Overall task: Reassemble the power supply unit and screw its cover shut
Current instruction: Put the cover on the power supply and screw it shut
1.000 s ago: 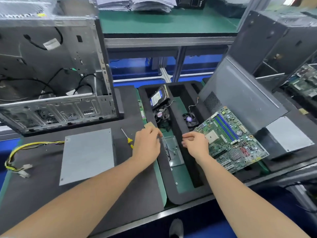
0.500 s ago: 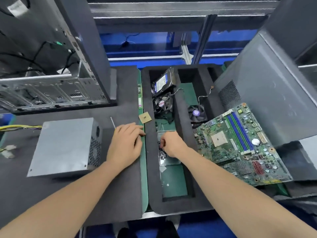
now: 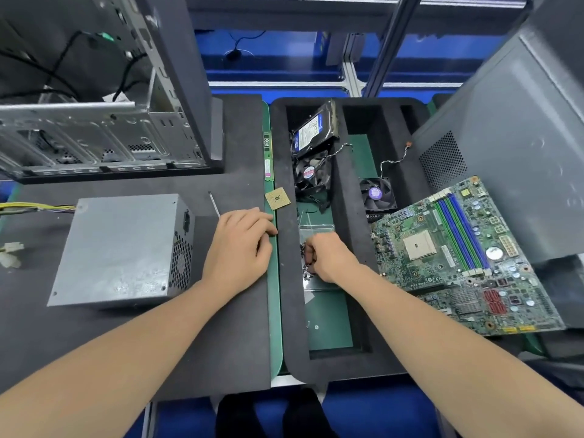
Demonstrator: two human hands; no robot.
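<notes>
- The power supply unit (image 3: 123,248), a plain grey metal box looking closed, is lying flat on the dark mat (image 3: 221,327) toward the desk's left edge.
- Its perforated vent side is facing right, and yellow cables (image 3: 31,206) are trailing off its far-left corner.
- The left hand (image 3: 240,245) is resting palm-down just right of the unit, covering the handle of a screwdriver (image 3: 214,203); whether the fingers are gripping it cannot be told.
- The right hand (image 3: 328,257) is reaching into the foam tray (image 3: 284,279) at the desk's middle, fingers curled and pinching small screws (image 3: 305,257).
</notes>
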